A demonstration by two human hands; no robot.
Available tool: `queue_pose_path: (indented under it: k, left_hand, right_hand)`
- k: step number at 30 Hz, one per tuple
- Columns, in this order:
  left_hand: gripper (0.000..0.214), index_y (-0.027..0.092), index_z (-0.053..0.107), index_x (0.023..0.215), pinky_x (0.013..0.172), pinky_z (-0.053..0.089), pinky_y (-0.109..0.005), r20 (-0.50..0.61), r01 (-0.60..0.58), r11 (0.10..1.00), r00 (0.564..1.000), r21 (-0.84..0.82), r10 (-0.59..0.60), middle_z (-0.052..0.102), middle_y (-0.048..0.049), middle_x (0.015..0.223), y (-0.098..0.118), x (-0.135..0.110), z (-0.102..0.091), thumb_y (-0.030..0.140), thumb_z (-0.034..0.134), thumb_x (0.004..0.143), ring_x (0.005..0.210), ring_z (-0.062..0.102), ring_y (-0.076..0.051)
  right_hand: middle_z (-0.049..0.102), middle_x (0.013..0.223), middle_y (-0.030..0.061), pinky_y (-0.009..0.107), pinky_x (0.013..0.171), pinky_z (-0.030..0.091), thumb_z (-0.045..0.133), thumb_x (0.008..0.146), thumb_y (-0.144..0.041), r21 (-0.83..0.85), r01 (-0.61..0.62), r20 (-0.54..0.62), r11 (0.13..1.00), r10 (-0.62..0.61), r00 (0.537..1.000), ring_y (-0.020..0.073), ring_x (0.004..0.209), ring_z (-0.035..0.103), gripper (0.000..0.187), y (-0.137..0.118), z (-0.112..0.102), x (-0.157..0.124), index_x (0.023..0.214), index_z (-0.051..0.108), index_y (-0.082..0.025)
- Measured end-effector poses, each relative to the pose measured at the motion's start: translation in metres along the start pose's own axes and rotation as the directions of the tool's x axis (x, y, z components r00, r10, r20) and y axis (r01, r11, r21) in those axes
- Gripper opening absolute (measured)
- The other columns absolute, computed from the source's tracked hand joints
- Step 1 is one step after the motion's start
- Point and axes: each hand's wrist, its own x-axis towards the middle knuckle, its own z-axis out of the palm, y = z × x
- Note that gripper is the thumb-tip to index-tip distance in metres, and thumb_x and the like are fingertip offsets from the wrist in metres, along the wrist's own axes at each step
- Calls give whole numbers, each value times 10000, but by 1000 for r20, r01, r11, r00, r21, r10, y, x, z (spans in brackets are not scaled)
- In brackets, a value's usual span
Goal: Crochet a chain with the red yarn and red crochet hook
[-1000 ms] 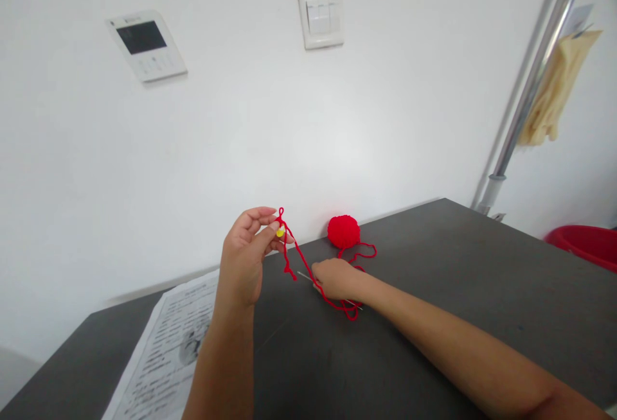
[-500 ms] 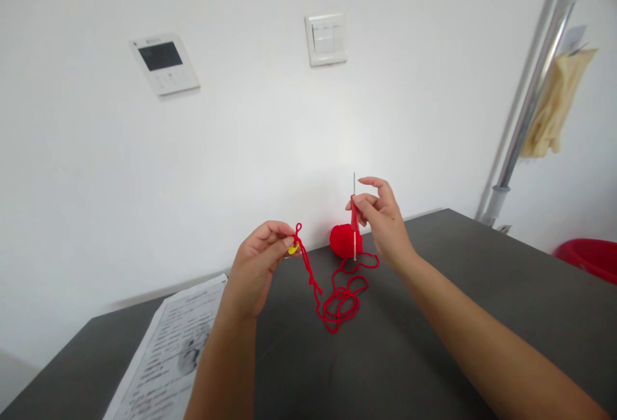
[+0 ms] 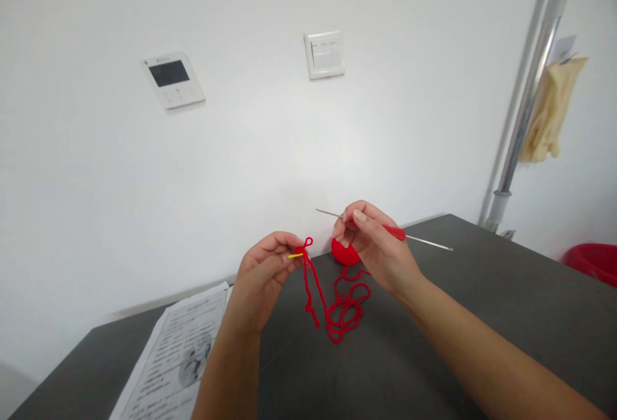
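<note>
My left hand (image 3: 265, 269) is closed in a pinch on a small piece of red crochet (image 3: 299, 251), with a yarn loop standing up from its top. A yellow stitch marker (image 3: 295, 255) sits at the fingertips, seen edge-on. Two red strands hang from the piece toward the table. My right hand (image 3: 373, 240) grips a crochet hook (image 3: 395, 232) by its red handle, one thin metal end pointing left toward the loop, the other pointing right. Hook and loop are apart. Behind the right hand lies a red yarn ball (image 3: 344, 253), partly hidden.
Loose red yarn (image 3: 342, 314) lies coiled on the dark grey table (image 3: 385, 368). Printed sheets (image 3: 173, 356) lie at the left, partly under my left forearm. The white wall stands behind the table. A red basin (image 3: 590, 262) and a metal pole (image 3: 527, 99) are at the right.
My right hand has turned the crochet hook from upright to nearly level, and its tip now points left. The left hand has tilted the crochet piece, so the marker shows edge-on.
</note>
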Motion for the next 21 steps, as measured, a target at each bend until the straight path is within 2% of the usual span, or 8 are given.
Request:
queue_pose_path:
  k: [2,4,7,9,12,15,18,21]
  left_hand:
    - [135,166,745,763,671,510,-257,-22,-64,996,998,65,66,711,-36,745,-3,0,1,185,773,632,685,633,-145]
    - [139,184,744,785,681,512,-253,-45,-144,976,987,161,153,718,-25,766,-7,0,1,175,789,654,714,644,-149]
    - [94,210,743,814,717,524,-282,-69,-268,897,948,353,310,723,-22,788,-11,-1,2,183,767,727,756,662,-175]
    - [78,230,748,812,758,525,-310,-47,-368,778,891,509,451,724,-24,805,-12,-2,3,171,738,762,777,662,-192]
    - [139,259,762,793,777,519,-332,74,-489,559,793,670,605,728,-27,802,-10,-4,7,132,709,771,783,658,-211]
    - [197,276,768,787,747,518,-327,190,-566,438,737,698,649,738,-30,790,-8,-6,11,103,674,781,771,665,-218]
    - [206,272,763,800,743,511,-319,233,-585,395,722,708,651,742,-35,797,-7,-7,13,96,657,799,777,668,-218]
    - [173,262,743,789,729,500,-310,201,-546,413,747,729,633,734,-31,780,-7,-8,14,113,658,813,758,663,-212]
  right_hand:
    - [667,745,20,265,613,458,575,931,-401,-119,26,55,993,-19,998,132,654,570,234,-1,3,-4,813,607,-202]
    - [684,784,24,266,641,463,530,970,-349,-302,74,99,950,-46,994,135,688,589,221,-2,6,-9,846,639,-201]
    - [686,815,19,282,705,477,524,971,-274,-552,228,163,802,-164,973,148,750,619,169,-4,11,-16,864,641,-214]
    - [677,812,20,293,727,487,565,943,-239,-648,355,224,674,-276,934,161,772,627,107,-6,13,-20,854,619,-220]
    - [672,831,30,305,716,501,606,923,-213,-698,486,292,526,-410,864,176,787,632,19,-6,14,-21,913,598,-228]
    - [687,884,45,320,708,508,618,934,-201,-683,572,352,454,-482,803,190,818,640,107,-3,11,-19,1034,599,-235]
    - [702,887,43,334,722,509,618,941,-159,-650,624,401,434,-502,767,197,835,646,131,0,7,-16,1040,612,-245]
    - [711,878,42,335,731,511,609,947,-133,-646,615,398,452,-488,777,193,830,650,129,1,4,-15,1015,618,-242]
